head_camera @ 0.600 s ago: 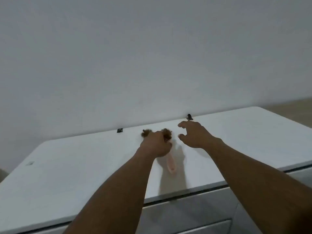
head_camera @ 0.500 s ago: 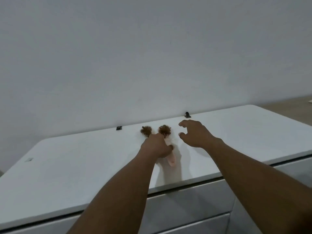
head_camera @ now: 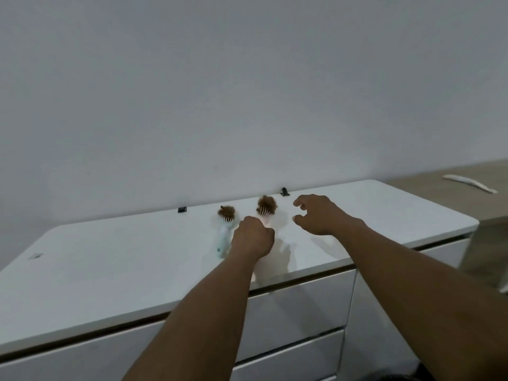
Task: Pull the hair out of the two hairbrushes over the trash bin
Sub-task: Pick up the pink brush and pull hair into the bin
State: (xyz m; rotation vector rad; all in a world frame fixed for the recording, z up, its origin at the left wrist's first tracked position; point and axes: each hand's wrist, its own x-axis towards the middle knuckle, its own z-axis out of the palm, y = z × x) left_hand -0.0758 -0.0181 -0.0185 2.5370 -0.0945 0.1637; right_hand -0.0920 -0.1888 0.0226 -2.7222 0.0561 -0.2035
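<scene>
Two hairbrushes lie side by side on the white dresser top, heads toward the wall, each with a clump of brown hair in its bristles. The pale blue hairbrush is on the left, lying free with its whole handle showing. The pink hairbrush is on the right. My left hand is a fist closed over the pink handle, which it hides. My right hand hovers just right of the pink brush head, fingers apart and curled, holding nothing. No trash bin is in view.
Two small black clips sit at the dresser's back edge against the bare wall. White drawer fronts run below the top. To the right are a tan surface with a white object and a grey-brown thing.
My left hand has slid back toward me along the pink handle and closed on it, uncovering the blue brush. The right hand has stayed open beside the pink head.
</scene>
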